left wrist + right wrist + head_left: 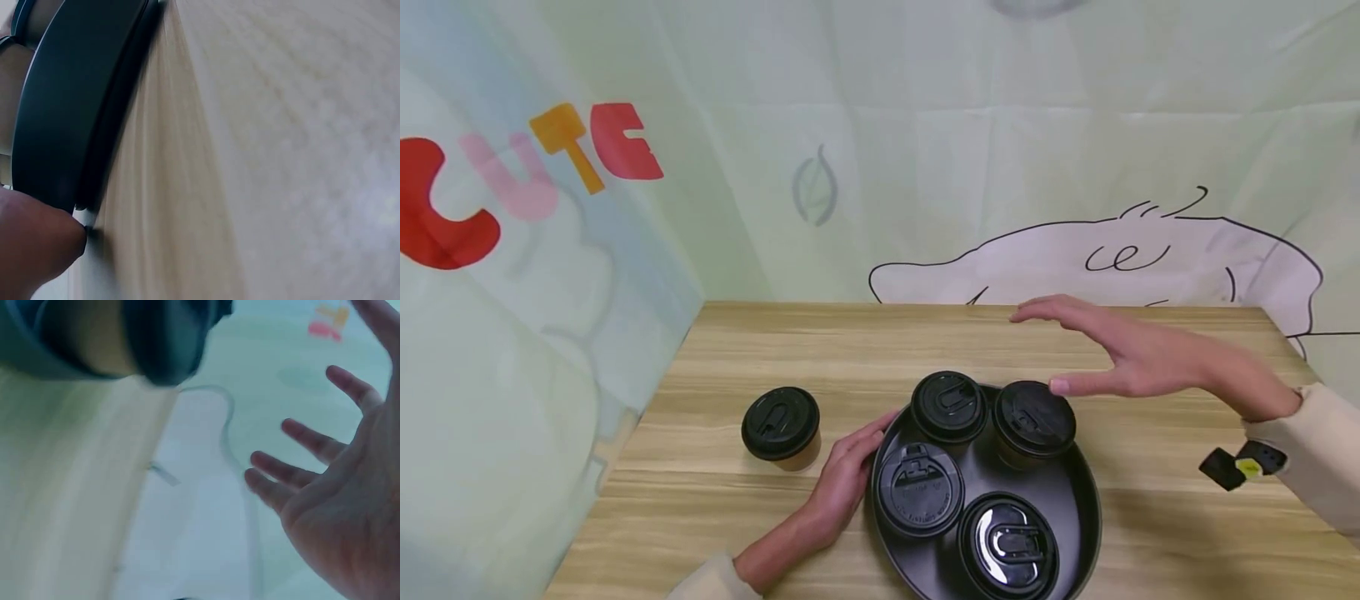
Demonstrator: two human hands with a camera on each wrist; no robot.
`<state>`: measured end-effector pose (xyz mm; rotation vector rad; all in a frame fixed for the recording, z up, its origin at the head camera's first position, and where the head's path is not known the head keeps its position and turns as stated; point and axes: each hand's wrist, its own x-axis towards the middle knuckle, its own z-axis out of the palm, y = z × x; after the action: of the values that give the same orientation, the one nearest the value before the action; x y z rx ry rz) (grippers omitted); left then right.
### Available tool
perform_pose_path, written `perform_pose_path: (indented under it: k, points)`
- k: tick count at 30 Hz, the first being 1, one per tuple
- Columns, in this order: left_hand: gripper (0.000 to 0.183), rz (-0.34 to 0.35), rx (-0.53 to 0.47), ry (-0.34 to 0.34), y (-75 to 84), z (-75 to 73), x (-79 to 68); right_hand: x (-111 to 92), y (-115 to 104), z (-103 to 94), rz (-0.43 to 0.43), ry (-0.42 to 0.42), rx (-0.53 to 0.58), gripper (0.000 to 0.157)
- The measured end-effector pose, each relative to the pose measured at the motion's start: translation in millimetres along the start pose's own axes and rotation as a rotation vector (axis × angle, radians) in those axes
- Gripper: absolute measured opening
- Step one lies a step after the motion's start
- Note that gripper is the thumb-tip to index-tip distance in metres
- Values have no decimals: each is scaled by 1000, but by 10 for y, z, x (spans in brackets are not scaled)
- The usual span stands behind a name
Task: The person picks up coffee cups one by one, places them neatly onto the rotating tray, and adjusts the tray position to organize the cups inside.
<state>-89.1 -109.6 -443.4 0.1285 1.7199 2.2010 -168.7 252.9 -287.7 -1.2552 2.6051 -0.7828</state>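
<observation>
My left hand (838, 487) holds the left edge of a round black tray (1086, 508); in the left wrist view it sits against the tray's wall (62, 106). Within the tray stand several lidded paper cups, among them a back cup (949, 407), a right cup (1033, 417), a left cup (920, 490) and a glossy-lidded front cup (1009, 546). Spread fingers mark my right hand (1120, 350), raised beyond the tray's right side with nothing in it. Its thumb overlaps the right cup's lid in the head view, while the right wrist view shows the palm (350, 506) bare.
Another lidded cup (781, 427) stands on the wooden table (700, 508), left of the tray. A printed cloth (760, 183) hangs behind the table and along its left side. A small black and yellow piece (1243, 464) is at the right sleeve.
</observation>
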Motion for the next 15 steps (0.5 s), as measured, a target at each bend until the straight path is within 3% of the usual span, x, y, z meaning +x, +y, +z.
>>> perform_pose_path:
  k: [5, 9, 11, 15]
  points:
    - [50, -9, 6, -4, 20, -25, -17, 14, 453, 226, 69, 21, 413, 52]
    - [50, -15, 0, -4, 24, -41, -26, 57, 744, 580, 55, 15, 766, 53]
    - [49, -14, -3, -4, 24, -45, -26, 84, 825, 782, 63, -3, 886, 56]
    - [49, -11, 1, -3, 26, -54, -23, 162, 855, 1110, 103, -37, 1020, 58]
